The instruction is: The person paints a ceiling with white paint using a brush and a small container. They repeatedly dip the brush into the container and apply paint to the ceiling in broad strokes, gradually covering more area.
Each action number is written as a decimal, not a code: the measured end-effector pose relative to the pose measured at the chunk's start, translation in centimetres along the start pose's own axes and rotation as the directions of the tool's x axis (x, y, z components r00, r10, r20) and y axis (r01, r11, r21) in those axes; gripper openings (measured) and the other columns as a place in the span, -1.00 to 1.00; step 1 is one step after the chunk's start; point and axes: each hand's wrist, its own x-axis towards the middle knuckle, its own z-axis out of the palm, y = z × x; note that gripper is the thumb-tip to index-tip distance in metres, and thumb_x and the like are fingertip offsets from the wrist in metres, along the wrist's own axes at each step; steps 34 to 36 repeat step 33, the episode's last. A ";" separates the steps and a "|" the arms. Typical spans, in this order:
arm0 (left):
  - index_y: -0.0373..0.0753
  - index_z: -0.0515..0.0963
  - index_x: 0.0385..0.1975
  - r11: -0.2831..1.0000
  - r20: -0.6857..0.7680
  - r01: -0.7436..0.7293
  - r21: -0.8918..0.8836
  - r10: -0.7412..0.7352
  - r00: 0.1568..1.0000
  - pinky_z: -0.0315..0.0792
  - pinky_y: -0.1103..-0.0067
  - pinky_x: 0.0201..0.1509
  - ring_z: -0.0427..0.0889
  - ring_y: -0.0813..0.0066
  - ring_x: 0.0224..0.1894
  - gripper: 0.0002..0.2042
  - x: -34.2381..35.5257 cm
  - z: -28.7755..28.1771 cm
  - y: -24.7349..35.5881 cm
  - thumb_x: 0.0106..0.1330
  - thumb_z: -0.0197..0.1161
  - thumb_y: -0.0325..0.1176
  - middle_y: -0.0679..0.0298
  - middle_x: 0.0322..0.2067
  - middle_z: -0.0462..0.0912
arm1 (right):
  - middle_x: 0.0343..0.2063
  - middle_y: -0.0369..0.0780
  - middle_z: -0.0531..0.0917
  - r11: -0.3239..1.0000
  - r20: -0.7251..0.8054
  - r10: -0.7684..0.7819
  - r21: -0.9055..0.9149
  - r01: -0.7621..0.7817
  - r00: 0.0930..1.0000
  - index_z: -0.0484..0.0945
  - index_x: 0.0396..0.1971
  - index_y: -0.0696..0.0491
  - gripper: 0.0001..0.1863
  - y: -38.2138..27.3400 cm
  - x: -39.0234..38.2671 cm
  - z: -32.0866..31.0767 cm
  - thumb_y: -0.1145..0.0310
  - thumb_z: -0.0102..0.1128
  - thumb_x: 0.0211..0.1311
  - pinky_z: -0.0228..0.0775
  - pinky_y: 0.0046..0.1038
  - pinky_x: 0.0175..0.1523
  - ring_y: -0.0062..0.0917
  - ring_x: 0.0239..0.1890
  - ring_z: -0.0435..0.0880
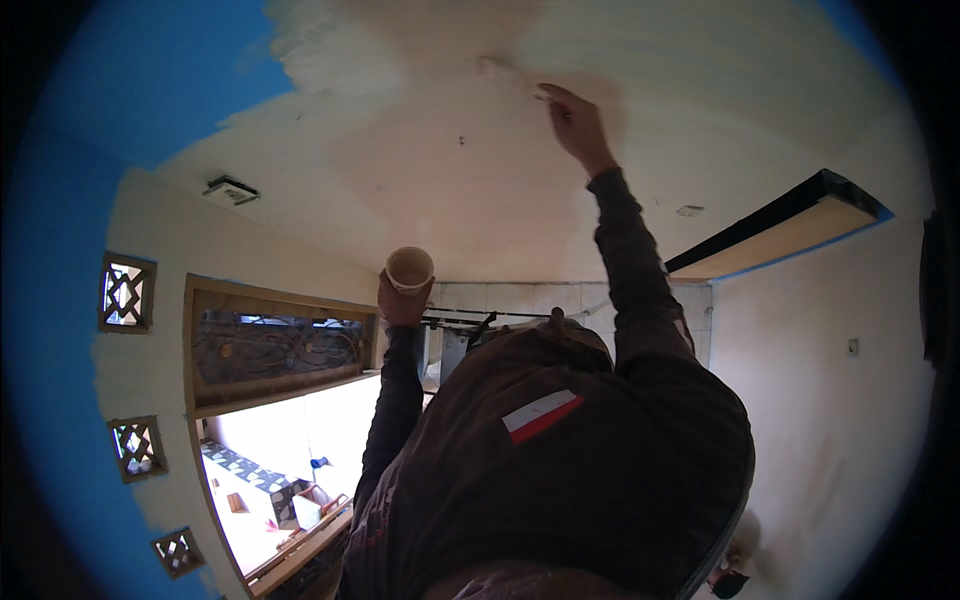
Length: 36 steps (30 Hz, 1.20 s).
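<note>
Right hand (577,125) raised to ceiling (450,170), fingers closed on a brush (510,75) whose tip touches the wet patch. Left hand (402,303) grips a small cup (409,268) (open top visible), held below the ceiling.

A single head view is given, tilted steeply upward instead of down, so that the ceiling (500,180) fills the upper half. A person's cap and shoulders (580,470) are seen close by from behind and below, filling the lower middle. The walls and window (280,350) are bent round the rim. No second view is supplied.
</note>
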 end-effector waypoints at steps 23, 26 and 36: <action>-0.26 0.38 0.17 0.997 0.067 0.039 0.070 -0.044 0.997 0.54 0.17 0.11 0.64 -0.09 0.09 -0.16 0.1 -0.2 1.3 -0.07 0.64 0.01 -0.07 0.04 0.62 | -0.23 0.09 0.70 0.743 -0.583 -0.024 -0.554 -0.376 0.812 0.57 0.07 0.22 -0.66 0.6 -3.2 -14.3 0.48 0.03 0.34 0.57 -0.11 -0.17 0.00 -0.25 0.72; -0.26 0.38 0.17 0.993 0.063 0.057 0.102 -0.064 0.996 0.54 0.18 0.12 0.63 -0.08 0.10 -0.16 0.0 -0.2 1.4 -0.08 0.64 0.00 -0.08 0.04 0.62 | -0.29 0.14 0.69 0.706 -0.519 -0.250 -0.676 -0.214 0.817 0.52 0.07 0.34 -0.64 -1.0 -2.0 -7.9 0.49 0.05 0.34 0.56 -0.12 -0.22 0.01 -0.30 0.70; -0.23 0.36 0.23 0.993 0.087 0.068 0.094 -0.077 0.993 0.50 0.21 0.20 0.60 -0.03 0.16 -0.15 0.0 0.1 0.8 -0.06 0.63 0.00 -0.07 0.11 0.58 | 0.02 0.22 0.61 0.954 -0.280 -0.072 -0.300 -0.016 0.957 0.42 0.18 0.39 -0.54 -8.3 -2.5 4.8 0.44 0.08 0.37 0.58 -0.18 0.09 0.02 -0.01 0.67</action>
